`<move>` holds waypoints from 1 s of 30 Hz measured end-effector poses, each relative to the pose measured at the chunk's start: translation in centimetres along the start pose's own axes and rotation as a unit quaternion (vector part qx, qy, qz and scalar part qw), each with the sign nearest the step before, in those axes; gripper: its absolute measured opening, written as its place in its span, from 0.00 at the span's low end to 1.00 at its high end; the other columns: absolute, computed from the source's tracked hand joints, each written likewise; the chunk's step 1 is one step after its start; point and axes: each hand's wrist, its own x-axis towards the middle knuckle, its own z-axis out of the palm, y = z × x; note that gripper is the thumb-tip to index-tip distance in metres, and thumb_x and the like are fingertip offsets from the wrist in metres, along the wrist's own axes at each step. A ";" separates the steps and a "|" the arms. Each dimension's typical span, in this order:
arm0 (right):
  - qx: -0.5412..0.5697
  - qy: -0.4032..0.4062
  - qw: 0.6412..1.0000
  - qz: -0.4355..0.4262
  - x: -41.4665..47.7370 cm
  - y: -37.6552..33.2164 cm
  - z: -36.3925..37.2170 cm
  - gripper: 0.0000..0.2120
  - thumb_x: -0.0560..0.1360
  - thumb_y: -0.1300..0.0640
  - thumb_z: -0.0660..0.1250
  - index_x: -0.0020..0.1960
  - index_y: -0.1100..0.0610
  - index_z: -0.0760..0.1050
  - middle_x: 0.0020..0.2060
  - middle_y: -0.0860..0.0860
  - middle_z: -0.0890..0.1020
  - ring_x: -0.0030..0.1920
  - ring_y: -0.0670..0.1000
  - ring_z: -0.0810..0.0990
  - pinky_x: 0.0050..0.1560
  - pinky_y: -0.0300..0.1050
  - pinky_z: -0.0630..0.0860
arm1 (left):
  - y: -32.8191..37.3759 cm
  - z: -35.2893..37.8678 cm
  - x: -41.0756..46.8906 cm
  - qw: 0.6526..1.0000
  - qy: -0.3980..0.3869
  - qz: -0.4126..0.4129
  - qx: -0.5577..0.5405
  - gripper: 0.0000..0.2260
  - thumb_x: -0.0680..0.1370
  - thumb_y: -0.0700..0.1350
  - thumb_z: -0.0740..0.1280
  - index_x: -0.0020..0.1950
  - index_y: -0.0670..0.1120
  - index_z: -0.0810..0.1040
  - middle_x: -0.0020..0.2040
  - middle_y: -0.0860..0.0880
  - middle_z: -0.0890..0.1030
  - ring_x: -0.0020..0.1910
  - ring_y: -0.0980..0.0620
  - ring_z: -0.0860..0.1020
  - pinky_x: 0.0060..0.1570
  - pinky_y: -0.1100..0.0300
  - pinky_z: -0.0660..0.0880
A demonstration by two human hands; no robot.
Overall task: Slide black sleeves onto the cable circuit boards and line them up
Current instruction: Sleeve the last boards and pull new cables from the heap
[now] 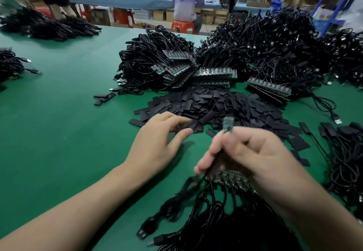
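**Sleeve in my left, board in my right**

My left hand (159,142) pinches one black sleeve (200,122) between thumb and fingertips at the near edge of the loose sleeve pile (225,103) on the green surface (59,113). My right hand (253,152) is closed around a cable, its circuit board (228,124) sticking up past my fingers, blurred, close to the sleeve but not in it. Under that hand lies a fanned bunch of bare boards (229,178) with their cables. Stacked boards (215,73) and heaps of cable sit beyond the pile.
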 end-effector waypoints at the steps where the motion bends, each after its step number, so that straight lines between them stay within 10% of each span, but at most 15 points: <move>1: 0.062 0.005 0.998 -0.013 -0.1 -0.7 -0.2 0.12 0.78 0.44 0.68 0.41 0.48 0.84 0.36 0.52 0.86 0.38 0.53 0.87 0.39 0.41 0.82 | -0.4 0.1 0.2 0.998 -0.011 0.000 0.064 0.14 0.80 0.55 0.68 0.63 0.53 0.83 0.55 0.56 0.81 0.56 0.53 0.76 0.58 0.54 0.74; 8: 0.337 -0.018 0.935 0.114 -0.8 -6.5 -6.5 0.19 0.81 0.49 0.69 0.54 0.67 0.76 0.27 0.57 0.67 0.22 0.49 0.61 0.25 0.42 0.73 | -1.2 0.3 0.8 0.988 -0.021 -0.005 0.153 0.11 0.79 0.58 0.68 0.56 0.56 0.85 0.55 0.58 0.80 0.57 0.53 0.76 0.52 0.57 0.73; 11: -0.028 0.032 0.982 0.186 -1.5 -5.0 -7.1 0.26 0.63 0.35 0.80 0.46 0.56 0.84 0.21 0.48 0.65 0.15 0.45 0.54 0.21 0.29 0.62 | -1.1 0.3 0.9 0.987 -0.008 -0.019 0.160 0.10 0.77 0.60 0.70 0.51 0.56 0.86 0.51 0.58 0.79 0.54 0.54 0.76 0.47 0.59 0.71; 17: -0.373 -0.001 0.909 0.184 -0.8 -1.2 -4.4 0.16 0.73 0.33 0.58 0.47 0.35 0.83 0.24 0.46 0.68 0.24 0.44 0.63 0.27 0.39 0.61 | -1.1 0.4 1.0 0.988 -0.012 -0.047 0.148 0.12 0.75 0.62 0.71 0.52 0.57 0.86 0.49 0.58 0.77 0.52 0.55 0.76 0.46 0.59 0.71; 30: -0.293 0.183 0.936 0.071 -0.5 3.4 -2.9 0.11 0.78 0.43 0.68 0.44 0.50 0.81 0.25 0.44 0.69 0.27 0.40 0.66 0.30 0.34 0.63 | 1.1 -0.3 0.0 0.984 -0.064 0.002 -0.164 0.07 0.76 0.42 0.75 0.44 0.53 0.81 0.38 0.55 0.82 0.38 0.55 0.80 0.42 0.63 0.75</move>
